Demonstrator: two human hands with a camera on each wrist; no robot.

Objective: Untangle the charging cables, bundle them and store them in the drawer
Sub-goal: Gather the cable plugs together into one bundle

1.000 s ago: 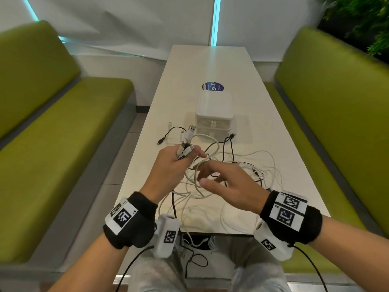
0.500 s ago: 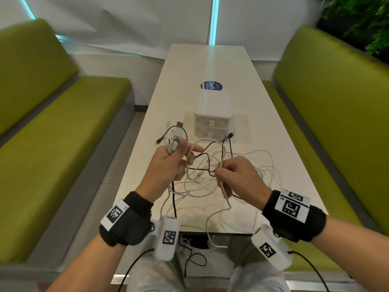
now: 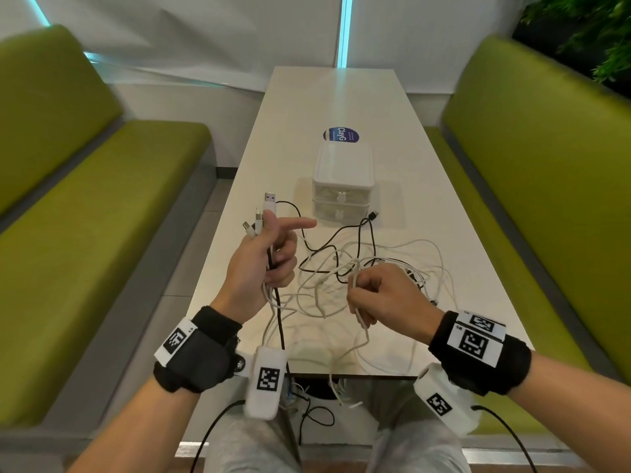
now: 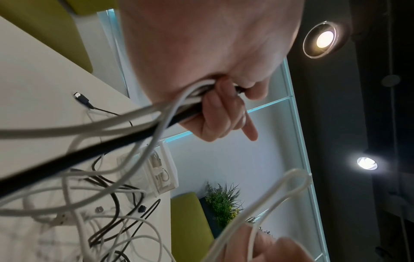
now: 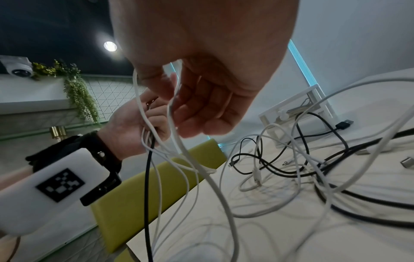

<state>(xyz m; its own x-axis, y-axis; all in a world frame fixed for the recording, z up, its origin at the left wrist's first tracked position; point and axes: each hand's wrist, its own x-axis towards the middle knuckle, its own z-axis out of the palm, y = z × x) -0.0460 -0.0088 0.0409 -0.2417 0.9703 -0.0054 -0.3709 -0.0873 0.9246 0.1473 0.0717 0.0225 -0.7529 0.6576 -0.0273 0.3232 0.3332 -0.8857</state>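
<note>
Head view: a person sits at a long pale table [image 3: 341, 97] between green benches. The left hand [image 3: 263, 257], raised, grips a bunch of cable ends [image 3: 263, 216], connectors poking up above the fist, index finger pointing out. The right hand [image 3: 386, 295] pinches a doubled white cable [image 3: 356, 285], lifting it from the tangle of black and white cables [image 3: 375, 268] on the table. Just beyond the tangle stands a small white drawer unit [image 3: 341, 186], both drawers closed.

Left wrist view: the left hand [image 4: 212, 70] has its fingers curled round white strands and one thick black cable [image 4: 89, 152], which trail down to the pile.

Right wrist view: the right hand [image 5: 201, 99], thumb against loosely curled fingers, holds the white loop [image 5: 172, 109], and its strands run into the left fist.

To free this cable cleanly, it seems best to keep the gathered ends anchored and draw the loop out slowly, following it through each crossing rather than tugging knots tight.
</note>
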